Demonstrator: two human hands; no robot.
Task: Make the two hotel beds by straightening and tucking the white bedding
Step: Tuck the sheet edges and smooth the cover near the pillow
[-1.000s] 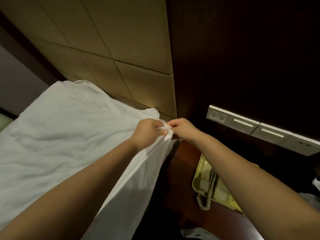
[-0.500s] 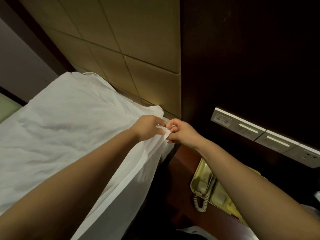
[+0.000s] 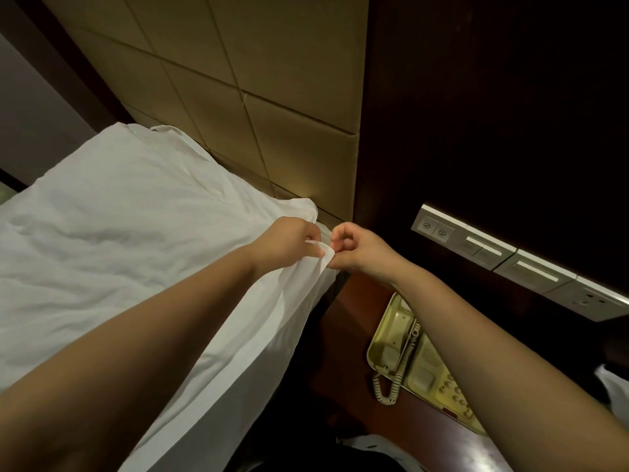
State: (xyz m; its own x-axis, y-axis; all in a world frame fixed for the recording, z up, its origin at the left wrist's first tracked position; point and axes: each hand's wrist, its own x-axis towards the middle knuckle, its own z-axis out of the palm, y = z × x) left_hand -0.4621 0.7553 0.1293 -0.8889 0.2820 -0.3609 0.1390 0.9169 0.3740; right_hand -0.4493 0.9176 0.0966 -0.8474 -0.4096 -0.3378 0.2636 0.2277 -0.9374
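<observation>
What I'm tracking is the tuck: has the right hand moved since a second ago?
No. The right hand stays just below the headboard's lower corner, pinching the sheet.

Hotel bedroom, padded headboard (image 3: 238, 80), white-sheeted bed (image 3: 119, 216), bedside switch panel (image 3: 510, 260), corded telephone (image 3: 418, 366)

You face bed (image 3: 218, 386) at left: rumpled white bedding (image 3: 119, 233) spread over top, edge draped down side. Table (image 3: 347, 335) beside it: beige telephone (image 3: 425, 369) on top.
</observation>
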